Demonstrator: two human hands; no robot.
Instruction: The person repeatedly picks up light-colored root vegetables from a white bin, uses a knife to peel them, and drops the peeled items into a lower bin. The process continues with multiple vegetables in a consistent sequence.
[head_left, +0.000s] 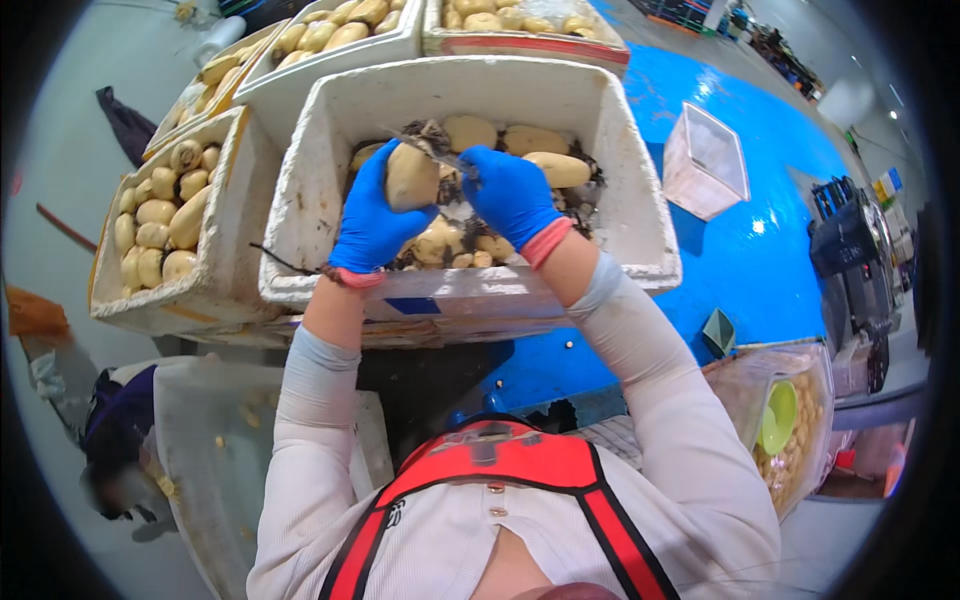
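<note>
My left hand (381, 214), in a blue glove, grips a thick cream-coloured lotus root segment (412, 180) above a white foam box (465, 88). Dark, ragged fibre (427, 133) clings around the segment's far end. My right hand (506, 187), gloved alike, is closed just to the right, its fingers on a thin grey-brown strip (450, 159). Whether that strip is a blade or root husk cannot be told. Below both hands, more lotus root pieces (557, 170) lie in the box among dark scraps.
Foam boxes of lotus roots stand at left (155, 225) and behind (337, 30). A white plastic bin (697, 161) rests on the blue floor. At lower right, a bin of small pale pieces (799, 427) holds a green bowl (778, 416). Another person (112, 442) is at lower left.
</note>
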